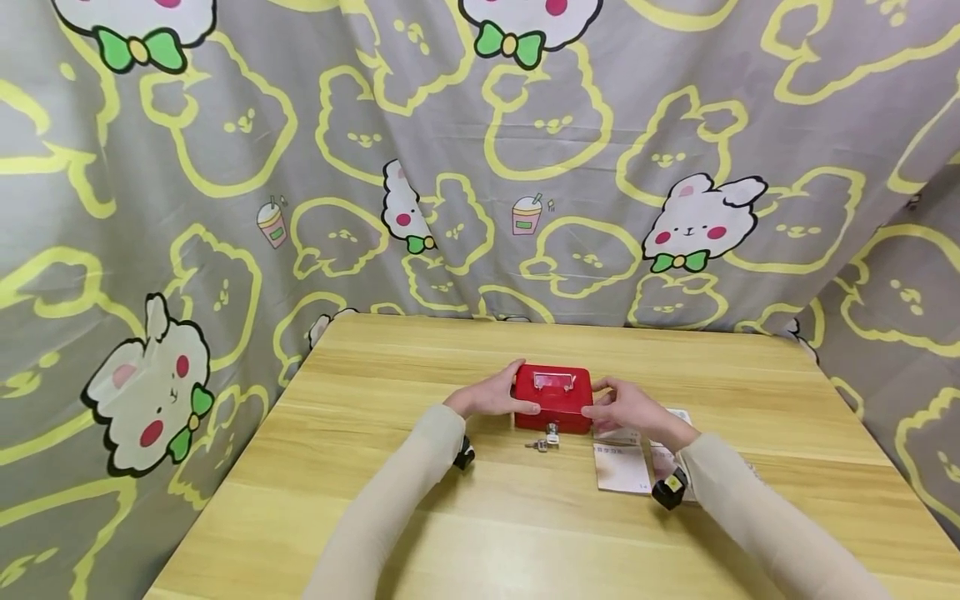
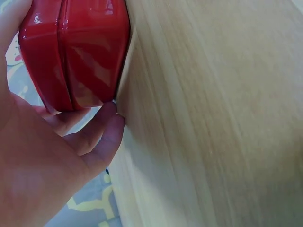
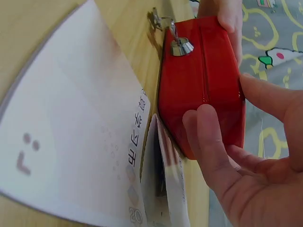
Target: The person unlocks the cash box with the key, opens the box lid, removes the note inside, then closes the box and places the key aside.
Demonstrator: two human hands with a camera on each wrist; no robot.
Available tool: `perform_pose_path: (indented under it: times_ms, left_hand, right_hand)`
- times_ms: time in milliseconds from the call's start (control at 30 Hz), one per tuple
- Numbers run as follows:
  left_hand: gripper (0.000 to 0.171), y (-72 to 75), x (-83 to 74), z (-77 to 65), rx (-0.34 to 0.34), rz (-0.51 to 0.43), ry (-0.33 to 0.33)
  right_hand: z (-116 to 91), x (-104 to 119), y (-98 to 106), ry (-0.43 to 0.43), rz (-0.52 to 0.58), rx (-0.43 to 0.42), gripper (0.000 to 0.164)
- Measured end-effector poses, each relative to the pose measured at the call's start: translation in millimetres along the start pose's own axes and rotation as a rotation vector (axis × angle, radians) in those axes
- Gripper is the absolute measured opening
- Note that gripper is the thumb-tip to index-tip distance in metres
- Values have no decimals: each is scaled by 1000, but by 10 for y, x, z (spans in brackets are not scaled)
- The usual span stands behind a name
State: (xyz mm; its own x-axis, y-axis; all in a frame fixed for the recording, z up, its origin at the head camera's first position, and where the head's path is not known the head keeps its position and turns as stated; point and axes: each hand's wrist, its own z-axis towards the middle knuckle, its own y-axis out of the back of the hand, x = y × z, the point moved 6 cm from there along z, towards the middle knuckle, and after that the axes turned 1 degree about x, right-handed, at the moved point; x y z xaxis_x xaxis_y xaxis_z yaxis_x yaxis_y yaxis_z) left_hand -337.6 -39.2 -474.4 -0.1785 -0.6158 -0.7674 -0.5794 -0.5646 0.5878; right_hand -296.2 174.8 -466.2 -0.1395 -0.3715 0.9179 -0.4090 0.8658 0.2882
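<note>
A red metal cash box (image 1: 553, 408) stands on the table, its lid down and a clear handle (image 1: 552, 382) on top. My left hand (image 1: 495, 395) holds its left end, with the thumb along the front and the other fingers at the side in the left wrist view. At the right end my right hand (image 1: 636, 410) grips the box; its fingers (image 3: 213, 137) touch the red surface. A silver lock (image 3: 182, 46) sits on the front face. Keys (image 1: 542, 446) hang from it on a small ring, lying toward the table.
Beside the box on the right lie several printed paper notes (image 1: 621, 468), partly under my right wrist. Close up, one large note (image 3: 80, 118) tilts upward. The wooden table (image 1: 360, 400) ends at a patterned curtain (image 1: 450, 167) behind it.
</note>
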Motion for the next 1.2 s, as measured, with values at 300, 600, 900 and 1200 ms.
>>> perform_pose_path:
  times_ms: [300,600,900,1200]
  left_hand:
    - [98,-8,-41,30,7,-60,-24]
    - [101,-21,-35,13,-2,-53,18]
    - [111,-44,12,-15,29,39,-48]
    - [111,-6,-55,45,-47,217,-118]
  right_hand:
    - [81,-31,31,-30,42,50,93]
    - [82,0,36,-39,10,45,95]
    - [65,-55,-52,-38,22,24,84]
    - [-68,-79,-141,-93,-20,10,30]
